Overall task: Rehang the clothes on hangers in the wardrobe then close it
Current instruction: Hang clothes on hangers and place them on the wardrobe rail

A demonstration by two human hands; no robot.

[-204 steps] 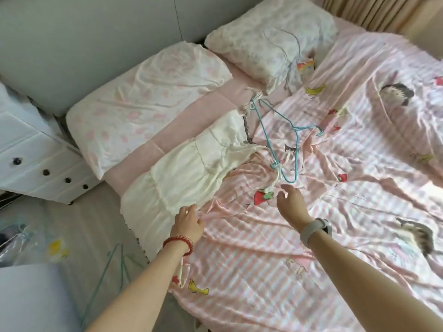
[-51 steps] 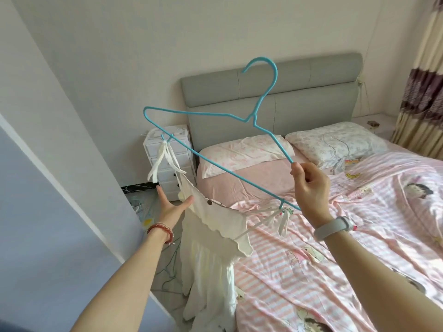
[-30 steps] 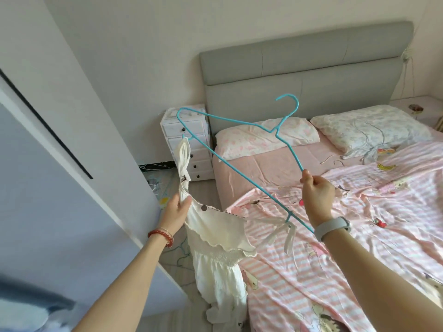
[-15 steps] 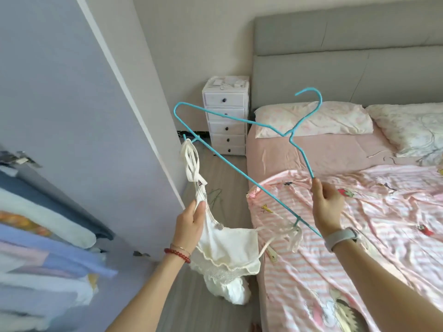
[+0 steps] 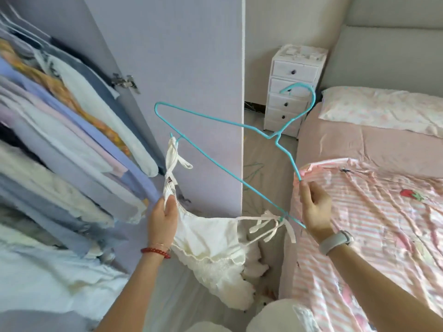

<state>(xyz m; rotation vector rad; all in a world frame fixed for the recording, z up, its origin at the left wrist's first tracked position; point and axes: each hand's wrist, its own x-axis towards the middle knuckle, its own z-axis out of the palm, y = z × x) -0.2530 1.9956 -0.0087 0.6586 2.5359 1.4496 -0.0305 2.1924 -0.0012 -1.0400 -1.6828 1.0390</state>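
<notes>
Turning away from the bed, we now face the open wardrobe, whose row of hung shirts and jackets in blue, white and lilac fills the left of the view where half a second ago only its edge showed. Beside them stands the pale lilac wardrobe door, swung wide. Our left hand pinches the top edge of the cream strappy dress with the frilled hem, thumb over the fabric, and has drawn it closer to the hung row. One tied strap loops the left corner of the turquoise wire hanger; the other is knotted near its lower right end. Our right hand curls around the hanger's sloping right arm, the hook pointing up toward the white bedside drawers. The pink striped bedsheet lies at right. We judge the dress is ready for the rail, which we cannot see; closing comes afterward.
</notes>
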